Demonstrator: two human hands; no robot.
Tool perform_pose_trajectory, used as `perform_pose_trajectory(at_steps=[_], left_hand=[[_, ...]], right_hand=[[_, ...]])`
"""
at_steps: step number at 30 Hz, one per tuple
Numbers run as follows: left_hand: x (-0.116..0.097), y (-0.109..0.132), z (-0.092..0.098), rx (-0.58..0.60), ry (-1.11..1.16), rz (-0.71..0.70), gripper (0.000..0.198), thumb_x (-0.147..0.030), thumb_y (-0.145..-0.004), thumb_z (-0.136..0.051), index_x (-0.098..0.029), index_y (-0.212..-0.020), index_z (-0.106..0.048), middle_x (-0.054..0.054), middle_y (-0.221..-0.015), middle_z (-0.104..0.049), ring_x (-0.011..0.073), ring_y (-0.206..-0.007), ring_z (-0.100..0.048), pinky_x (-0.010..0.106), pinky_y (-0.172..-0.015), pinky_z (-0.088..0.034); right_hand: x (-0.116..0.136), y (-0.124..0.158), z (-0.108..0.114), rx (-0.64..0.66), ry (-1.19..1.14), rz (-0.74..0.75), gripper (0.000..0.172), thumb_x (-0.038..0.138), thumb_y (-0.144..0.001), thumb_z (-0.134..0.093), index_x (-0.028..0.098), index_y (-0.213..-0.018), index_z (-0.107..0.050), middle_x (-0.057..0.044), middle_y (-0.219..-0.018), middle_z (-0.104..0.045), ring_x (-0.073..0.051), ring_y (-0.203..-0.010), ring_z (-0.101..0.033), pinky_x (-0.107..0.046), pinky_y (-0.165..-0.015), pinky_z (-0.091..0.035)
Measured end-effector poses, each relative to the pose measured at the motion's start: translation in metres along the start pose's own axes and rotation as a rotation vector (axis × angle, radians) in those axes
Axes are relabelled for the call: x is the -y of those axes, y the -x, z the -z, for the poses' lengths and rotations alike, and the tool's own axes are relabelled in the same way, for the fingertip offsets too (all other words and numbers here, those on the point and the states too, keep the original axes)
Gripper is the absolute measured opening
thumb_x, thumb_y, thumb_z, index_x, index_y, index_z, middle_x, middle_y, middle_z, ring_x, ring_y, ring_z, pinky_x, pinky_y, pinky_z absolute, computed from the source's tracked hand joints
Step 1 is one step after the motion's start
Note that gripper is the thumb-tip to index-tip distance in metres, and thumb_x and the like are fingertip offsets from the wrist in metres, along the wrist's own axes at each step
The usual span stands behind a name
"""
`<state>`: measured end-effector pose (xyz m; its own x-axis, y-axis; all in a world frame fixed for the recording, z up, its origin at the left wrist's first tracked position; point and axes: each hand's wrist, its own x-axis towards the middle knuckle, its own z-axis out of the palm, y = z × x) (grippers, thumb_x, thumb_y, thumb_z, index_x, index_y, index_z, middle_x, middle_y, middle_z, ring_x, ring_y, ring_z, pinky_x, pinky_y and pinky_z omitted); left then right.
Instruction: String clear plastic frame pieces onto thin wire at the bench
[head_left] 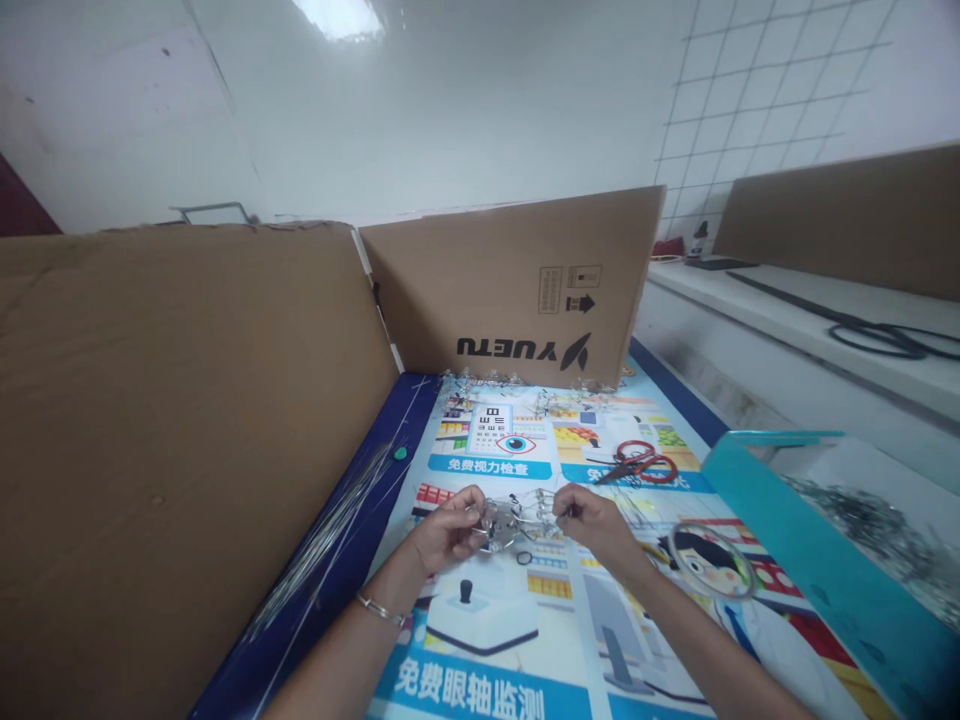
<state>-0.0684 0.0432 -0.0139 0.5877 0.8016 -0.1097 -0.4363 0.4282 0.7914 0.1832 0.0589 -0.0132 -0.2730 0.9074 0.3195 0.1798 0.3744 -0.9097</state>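
At our far left the card point(172, 420) stands as a wall, and along its foot lie loose wires point(322, 545); nothing we can see holds them down, so a stray elbow could scatter them. The green bit point(400, 453) by their far end looks light enough to be knocked away. Our left hand point(442, 532) has thumb and fingertips pinched on the left end of the wirework point(510, 522), which lies between our 2 hands, over the printed sheet point(487, 690); whether it touches the sheet we cannot tell. Our right hand point(596, 522) is pinched at the right end, though which strand it has is too small to make out. Should the 2 grips pull unevenly, thin wire could bend, slip or tangle. Just beyond the right hand, the scissors point(637, 463) lie with their tip pointing left, so a careless reach could mean a nick or a snag. Farthest right, the tray point(810, 590) holds a heap point(874, 520) of wire bits; a bump from our right arm could spill them.
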Motion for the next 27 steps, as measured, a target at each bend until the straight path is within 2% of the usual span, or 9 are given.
perform_pose_trajectory(at_steps=[4, 6, 9, 15, 20, 27], left_hand=[[-0.010, 0.003, -0.002, -0.041, -0.191, -0.024, 0.027, -0.024, -0.066, -0.072, -0.019, -0.078, -0.047, -0.003, -0.065, -0.053, 0.0081, -0.051, -0.050, 0.016, -0.043, -0.037], [-0.015, 0.005, -0.002, -0.049, -0.219, -0.042, 0.029, -0.019, -0.062, -0.075, -0.017, -0.077, -0.050, -0.003, -0.066, -0.053, 0.0088, -0.057, -0.052, 0.018, -0.052, -0.040], [-0.019, 0.006, -0.002, -0.077, -0.310, -0.112, 0.029, -0.017, -0.060, -0.077, -0.016, -0.075, -0.052, -0.003, -0.068, -0.053, 0.0084, -0.062, -0.051, 0.018, -0.057, -0.039], [-0.018, -0.002, 0.001, -0.252, -0.425, -0.276, 0.026, -0.022, -0.062, -0.074, -0.016, -0.070, -0.051, -0.005, -0.063, -0.049, 0.0063, -0.054, -0.045, 0.018, -0.052, -0.035], [-0.017, -0.008, 0.005, -0.279, -0.469, -0.294, 0.024, -0.022, -0.062, -0.074, -0.016, -0.069, -0.051, -0.006, -0.064, -0.048, 0.0066, -0.055, -0.046, 0.018, -0.053, -0.037], [-0.013, -0.009, 0.008, -0.269, -0.520, -0.267, 0.024, -0.027, -0.064, -0.071, -0.017, -0.069, -0.050, -0.006, -0.061, -0.048, 0.0072, -0.052, -0.046, 0.020, -0.052, -0.039]], right_hand=[[-0.002, -0.001, -0.001, 0.029, 0.020, 0.038, 0.008, 0.012, -0.062, -0.054, 0.020, -0.064, -0.055, -0.001, -0.071, -0.055, -0.014, -0.065, -0.050, -0.025, -0.058, -0.040], [-0.003, -0.001, -0.001, 0.035, 0.024, 0.056, 0.007, 0.013, -0.062, -0.054, 0.020, -0.063, -0.055, -0.001, -0.071, -0.055, -0.015, -0.066, -0.051, -0.025, -0.058, -0.041], [-0.003, -0.001, -0.001, 0.042, 0.015, 0.064, 0.009, 0.011, -0.064, -0.053, 0.020, -0.061, -0.055, -0.001, -0.071, -0.055, -0.015, -0.067, -0.051, -0.025, -0.059, -0.041], [0.000, 0.000, -0.001, 0.055, -0.006, -0.004, 0.007, 0.014, -0.065, -0.055, 0.019, -0.061, -0.053, 0.001, -0.071, -0.054, -0.013, -0.064, -0.050, -0.024, -0.059, -0.040], [-0.003, 0.002, -0.002, 0.100, -0.003, -0.037, 0.008, 0.011, -0.064, -0.053, 0.019, -0.063, -0.053, 0.001, -0.073, -0.052, -0.012, -0.063, -0.050, -0.024, -0.057, -0.040], [-0.015, 0.003, -0.003, 0.103, 0.114, 0.085, 0.015, 0.006, -0.066, -0.046, 0.019, -0.065, -0.054, -0.001, -0.074, -0.052, -0.014, -0.069, -0.051, -0.026, -0.063, -0.039]])
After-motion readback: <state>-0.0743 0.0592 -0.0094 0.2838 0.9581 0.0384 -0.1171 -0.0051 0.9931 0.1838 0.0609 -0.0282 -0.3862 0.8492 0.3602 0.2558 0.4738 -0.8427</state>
